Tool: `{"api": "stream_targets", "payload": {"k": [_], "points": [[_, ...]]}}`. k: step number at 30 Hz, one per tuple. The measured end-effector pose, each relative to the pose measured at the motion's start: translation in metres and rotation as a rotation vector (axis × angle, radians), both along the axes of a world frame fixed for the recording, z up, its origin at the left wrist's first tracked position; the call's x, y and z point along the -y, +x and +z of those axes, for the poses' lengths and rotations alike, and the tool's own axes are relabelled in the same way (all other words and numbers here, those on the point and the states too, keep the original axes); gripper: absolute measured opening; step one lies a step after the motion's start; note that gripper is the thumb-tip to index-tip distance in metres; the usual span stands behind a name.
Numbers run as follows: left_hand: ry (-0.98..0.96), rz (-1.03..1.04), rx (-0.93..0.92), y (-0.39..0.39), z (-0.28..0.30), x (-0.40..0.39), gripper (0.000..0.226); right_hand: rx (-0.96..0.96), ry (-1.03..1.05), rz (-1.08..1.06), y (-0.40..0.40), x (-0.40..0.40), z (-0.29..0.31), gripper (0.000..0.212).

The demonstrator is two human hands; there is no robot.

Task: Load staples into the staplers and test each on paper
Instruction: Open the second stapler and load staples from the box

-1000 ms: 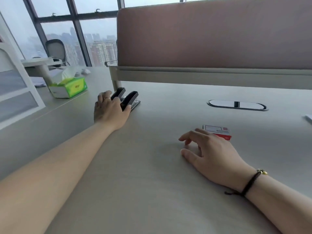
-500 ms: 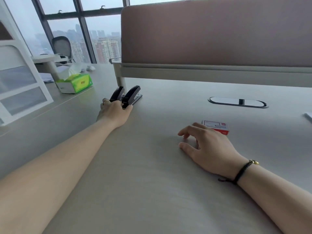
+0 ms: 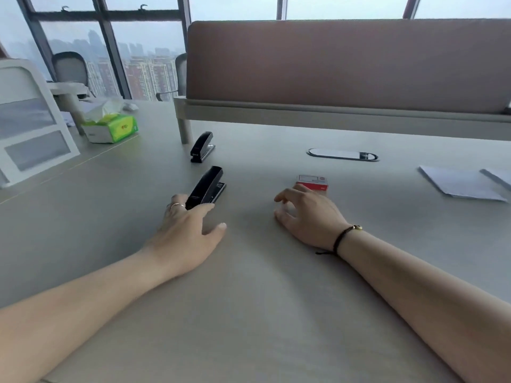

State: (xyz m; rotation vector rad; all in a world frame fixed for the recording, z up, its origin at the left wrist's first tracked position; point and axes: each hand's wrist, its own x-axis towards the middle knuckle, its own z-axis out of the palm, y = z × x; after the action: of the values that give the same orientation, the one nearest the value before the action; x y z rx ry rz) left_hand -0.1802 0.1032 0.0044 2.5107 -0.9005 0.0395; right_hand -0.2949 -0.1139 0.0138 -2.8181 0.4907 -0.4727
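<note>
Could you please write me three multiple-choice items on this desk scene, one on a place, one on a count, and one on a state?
1. Where does the staple box lie?
A. just beyond the right hand
B. on the tissue pack
C. under the paper

2. How many black staplers are on the desk?
A. one
B. two
C. three

3. What is the left hand doing?
A. resting flat, away from everything
B. lifting the paper
C. its fingers are on the near stapler

Answers: 1 A, the box sits past the fingertips; 2 B, the far stapler stands behind the near one; 3 C, its fingers meet that stapler's near end.
</note>
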Motion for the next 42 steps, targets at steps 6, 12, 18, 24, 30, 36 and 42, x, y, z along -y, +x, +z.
{"api": "stream_targets", "payload": {"k": [6,12,18,24,30,36,42], "points": [[-0.064,-0.420,0.038,-0.038,0.005,0.025,0.021,0.005,0.200,-0.034,-0.039,0.000,0.005,0.057],[-0.169,-0.591,0.049,-0.044,0.005,0.080,0.029,0.087,0.318,-0.195,-0.089,0.026,0.006,0.043],[-0.297,-0.604,0.044,-0.041,0.004,0.097,0.043,0.223,0.389,-0.255,-0.099,0.036,0.005,0.035],[-0.304,-0.628,-0.063,-0.049,0.006,0.077,0.037,0.227,0.498,-0.073,-0.105,0.021,0.005,0.040],[-0.203,-0.771,0.152,-0.063,0.007,0.076,0.038,0.107,0.437,0.057,-0.107,0.007,0.010,0.021],[-0.248,-0.821,0.217,-0.065,0.008,0.076,0.032,0.069,0.520,0.059,-0.108,0.008,0.015,0.026],[-0.593,-0.707,-0.111,-0.067,0.011,0.074,0.023,0.039,0.515,0.047,-0.107,0.011,0.016,0.023]]}}
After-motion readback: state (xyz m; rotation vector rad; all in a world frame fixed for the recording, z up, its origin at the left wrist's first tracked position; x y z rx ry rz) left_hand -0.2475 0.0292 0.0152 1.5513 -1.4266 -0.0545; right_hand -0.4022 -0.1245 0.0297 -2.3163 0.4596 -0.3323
